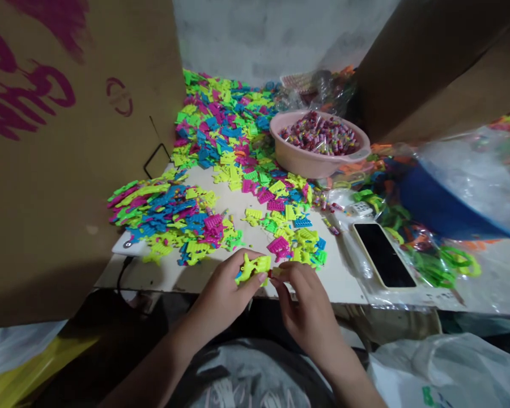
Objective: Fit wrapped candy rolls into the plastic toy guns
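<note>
One bright-yellow moulded plastic piece point(258, 264) is pinched in the left hand point(228, 281), long axis rightward — a small red object point(271, 273) is gripped by fingertips of the right hand point(305, 292), beside its end.

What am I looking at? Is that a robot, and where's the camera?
No robot here! These are a person's own bare hands. There's just one picture, from a camera worn on the head, looking forward and down.

The left hand holds a yellow piece. The right hand pinches something small with a red end beside it, too tiny to make out.

On the white table lie heaps of yellow, pink, blue and green pieces. There's also a pink bowl full of little colourful things, and a phone on the right. A big cardboard box stands at the left.
</note>
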Tool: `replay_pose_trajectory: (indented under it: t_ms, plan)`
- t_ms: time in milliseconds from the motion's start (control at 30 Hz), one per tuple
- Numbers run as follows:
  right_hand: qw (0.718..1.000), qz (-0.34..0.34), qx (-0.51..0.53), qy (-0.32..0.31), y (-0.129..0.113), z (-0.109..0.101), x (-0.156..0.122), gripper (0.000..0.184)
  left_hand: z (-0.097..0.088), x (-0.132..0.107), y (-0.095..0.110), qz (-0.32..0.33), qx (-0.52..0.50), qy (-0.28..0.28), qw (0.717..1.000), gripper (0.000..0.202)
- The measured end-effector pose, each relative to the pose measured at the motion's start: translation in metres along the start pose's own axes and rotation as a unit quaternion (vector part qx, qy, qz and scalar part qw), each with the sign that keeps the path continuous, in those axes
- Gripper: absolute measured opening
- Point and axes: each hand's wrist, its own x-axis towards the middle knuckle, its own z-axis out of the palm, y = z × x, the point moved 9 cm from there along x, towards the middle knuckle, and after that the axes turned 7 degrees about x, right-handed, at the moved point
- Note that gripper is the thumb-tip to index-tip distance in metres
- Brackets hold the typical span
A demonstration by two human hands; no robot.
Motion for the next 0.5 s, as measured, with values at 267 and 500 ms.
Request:
replay_pose_trajectory:
  t_ms: [267,500]
  plan:
    - [0.999,0.006,0.045,-0.019,0.015,0.011,0.0,0.017,0.012,-0.002,-0.011,-0.039,-0.07,-0.065,0.995,0.013]
    - [0.997,-0.02,-0.04,-0.068,0.014,0.026,0.003,0.02,0.033,-0.008,-0.049,-0.151,-0.161,-0.11,0.969,0.027]
